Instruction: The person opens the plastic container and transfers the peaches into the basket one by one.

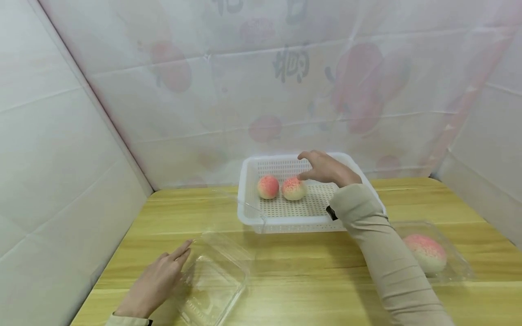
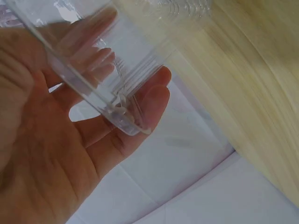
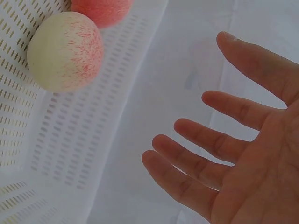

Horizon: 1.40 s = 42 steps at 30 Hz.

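Note:
My right hand (image 1: 328, 168) is over the white basket (image 1: 294, 221), its fingers spread and holding nothing in the right wrist view. Its thumb overlaps the edge of a pink-and-cream peach (image 1: 294, 190) in the head view. A second peach (image 1: 268, 187) sits just left of that one in the basket. On the left, my left hand (image 1: 157, 283) grips the side of a clear plastic box (image 1: 218, 283) with a raised lid. In the left wrist view the fingers (image 2: 154, 100) curve round the box's corner, partly seen through the plastic.
A second clear plastic box (image 1: 461, 267) at the right holds a larger pink-and-cream peach (image 1: 426, 254). Everything stands on a wood-grain table (image 1: 310, 271). White printed sheets (image 1: 212, 99) rise behind the table and on both sides.

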{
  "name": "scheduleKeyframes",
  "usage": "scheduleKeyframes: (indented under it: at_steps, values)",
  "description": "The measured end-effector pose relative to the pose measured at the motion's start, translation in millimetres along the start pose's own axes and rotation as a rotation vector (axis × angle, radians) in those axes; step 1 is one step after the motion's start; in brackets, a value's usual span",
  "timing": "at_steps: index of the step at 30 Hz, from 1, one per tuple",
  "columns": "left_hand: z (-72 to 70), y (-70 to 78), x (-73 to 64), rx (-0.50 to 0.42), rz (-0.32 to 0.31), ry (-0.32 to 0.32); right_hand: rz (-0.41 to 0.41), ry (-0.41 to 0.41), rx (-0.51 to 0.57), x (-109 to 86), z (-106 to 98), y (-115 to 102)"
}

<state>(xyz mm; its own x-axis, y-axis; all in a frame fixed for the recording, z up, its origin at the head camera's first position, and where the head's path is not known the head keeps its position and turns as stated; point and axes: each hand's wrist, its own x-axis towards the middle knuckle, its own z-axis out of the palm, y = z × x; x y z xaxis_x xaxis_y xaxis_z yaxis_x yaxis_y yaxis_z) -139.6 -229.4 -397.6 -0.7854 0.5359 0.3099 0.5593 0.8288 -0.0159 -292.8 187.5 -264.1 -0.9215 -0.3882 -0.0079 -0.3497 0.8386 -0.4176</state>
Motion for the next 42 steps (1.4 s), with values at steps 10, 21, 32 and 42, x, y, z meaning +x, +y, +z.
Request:
scheduleKeyframes:
  at_steps: [10, 21, 32, 42]
  values:
    - [-0.5, -14.3, -7.0, -0.032, -0.116, -0.027, -0.05, 0.124, 0.008, -34.2, 1.6, -3.1]
    - [-2.4, -33.0, -9.9, -0.021, -0.195, 0.0, -0.068, 0.185, 0.04, -61.1, 6.3, -4.6]
    - [-4.2, -58.9, 9.9, -0.051, -0.277, -0.055, -0.088, 0.201, 0.049, -70.7, 15.0, -0.1]
    - [-1.6, -88.0, 27.6, -0.062, -0.294, -0.063, -0.088, 0.202, 0.041, -75.7, 16.8, 1.8]
